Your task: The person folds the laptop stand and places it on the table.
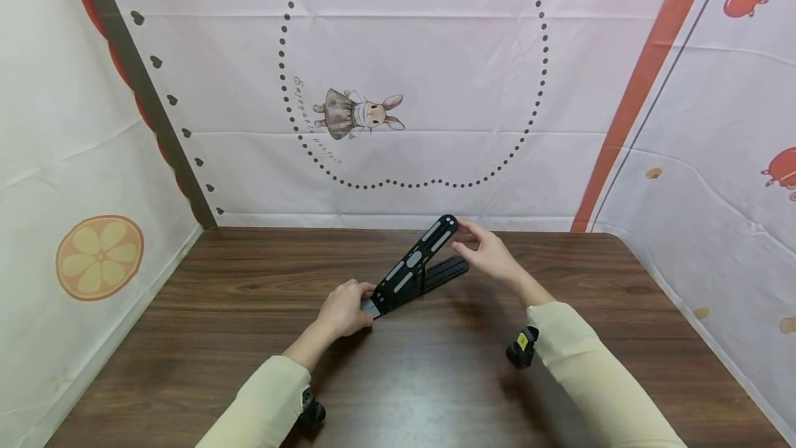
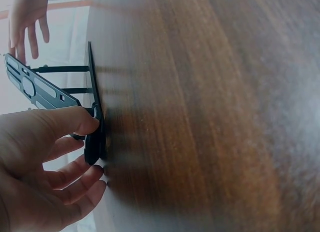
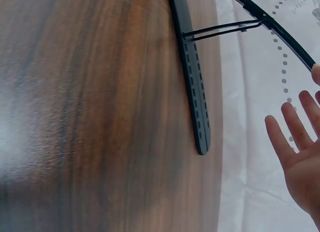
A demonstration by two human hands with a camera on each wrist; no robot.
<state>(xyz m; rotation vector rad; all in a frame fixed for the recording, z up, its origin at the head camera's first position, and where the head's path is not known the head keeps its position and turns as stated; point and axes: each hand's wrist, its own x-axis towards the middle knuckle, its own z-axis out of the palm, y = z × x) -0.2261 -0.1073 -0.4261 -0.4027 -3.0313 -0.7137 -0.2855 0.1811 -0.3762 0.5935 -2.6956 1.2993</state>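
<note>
A black folding stand (image 1: 425, 249) stands partly unfolded near the back of the table. Its slotted upper panel slants up to the right, over a narrow base (image 3: 196, 101) with rows of notches that lies on the tabletop. Thin struts (image 2: 65, 69) join the two parts. At the hinge end, my left hand (image 1: 342, 310) grips the stand between thumb and fingers. My right hand (image 1: 494, 254) is at the raised end of the panel, a fingertip touching its edge. In the right wrist view, its other fingers (image 3: 297, 127) are spread straight, off the stand.
The dark wooden table (image 1: 423, 379) reaches back to a printed white cloth (image 1: 435, 75) with a rabbit figure. More cloth hangs along the left and right sides. Each wrist carries a small black camera (image 1: 522, 348).
</note>
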